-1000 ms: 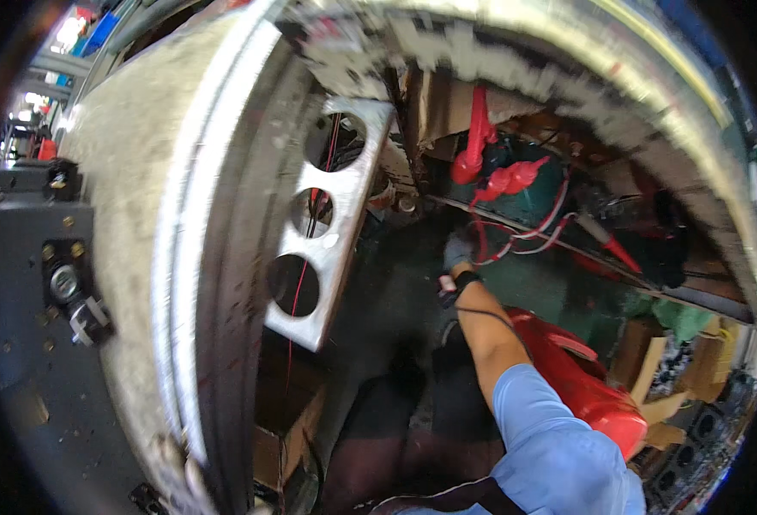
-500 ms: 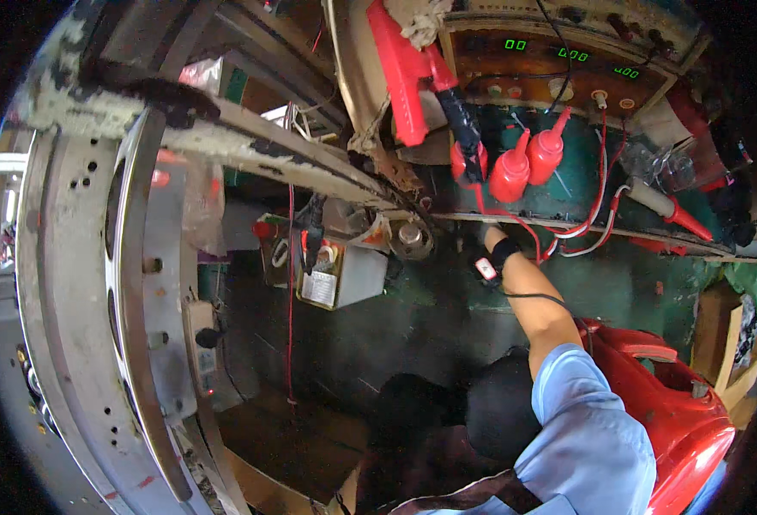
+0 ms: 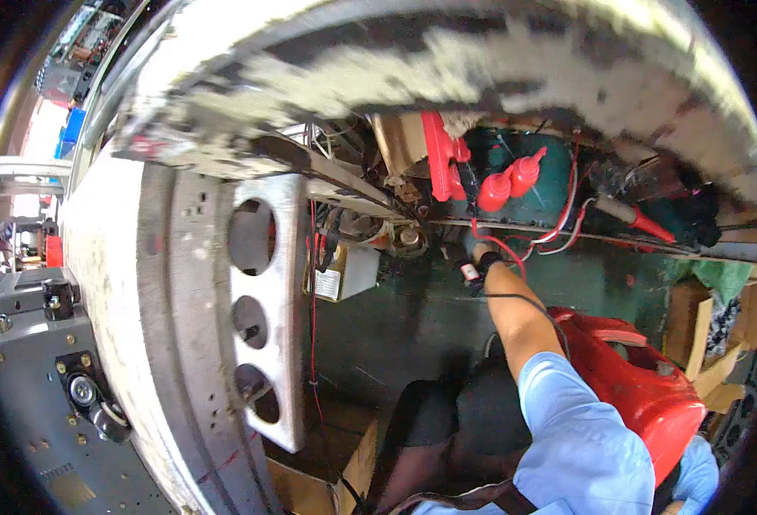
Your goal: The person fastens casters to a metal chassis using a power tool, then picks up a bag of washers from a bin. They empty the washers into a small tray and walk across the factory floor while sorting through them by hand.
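Observation:
My right hand [image 3: 467, 251] reaches forward and down into the dim space under a bench edge, next to a round metal part [image 3: 409, 238]. A dark band with a small red tag [image 3: 474, 273] sits on its wrist. The fingers are partly hidden, so their grip is unclear. A thin red wire [image 3: 500, 245] loops past the wrist. Just above hang two red rubber boots [image 3: 510, 178] and a long red clamp [image 3: 437, 159]. My forearm and light blue sleeve [image 3: 580, 438] run back to the lower right. My left hand is out of sight.
A grey metal bracket with three round holes [image 3: 286, 318] stands at the left, beside a grey machine panel [image 3: 35, 403]. A red plastic seat [image 3: 653, 386] lies at the right, cardboard boxes [image 3: 344, 455] below, a red-tipped probe [image 3: 640, 223] and wires on the green shelf [image 3: 550, 180].
The view has swung, bringing the holed bracket and machine panel back at the left. My right hand stays reached into the same spot under the bench.

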Action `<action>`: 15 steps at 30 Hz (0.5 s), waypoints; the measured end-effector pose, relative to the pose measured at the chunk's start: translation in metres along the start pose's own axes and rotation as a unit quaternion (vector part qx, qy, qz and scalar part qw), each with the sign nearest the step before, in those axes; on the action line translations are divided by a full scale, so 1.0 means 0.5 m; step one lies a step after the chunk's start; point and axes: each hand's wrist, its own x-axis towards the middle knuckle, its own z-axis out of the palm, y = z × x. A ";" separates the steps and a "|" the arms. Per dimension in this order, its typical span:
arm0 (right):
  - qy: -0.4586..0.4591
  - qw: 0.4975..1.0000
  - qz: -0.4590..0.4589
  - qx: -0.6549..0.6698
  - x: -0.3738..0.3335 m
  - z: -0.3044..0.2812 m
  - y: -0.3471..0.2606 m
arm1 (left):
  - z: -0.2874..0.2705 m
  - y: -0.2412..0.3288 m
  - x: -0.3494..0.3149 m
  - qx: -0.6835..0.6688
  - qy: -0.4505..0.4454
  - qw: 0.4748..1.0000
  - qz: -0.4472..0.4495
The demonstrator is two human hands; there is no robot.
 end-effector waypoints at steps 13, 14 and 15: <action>-0.140 0.987 0.042 0.059 -0.160 -0.232 -0.040 | -0.029 -0.014 0.026 0.005 -0.072 0.997 0.011; -0.151 0.985 0.049 0.064 -0.136 -0.247 -0.074 | -0.035 -0.013 0.032 0.001 -0.085 0.996 0.007; -0.161 0.983 0.057 0.070 -0.178 -0.261 -0.054 | -0.040 -0.012 0.040 0.001 -0.097 0.995 0.007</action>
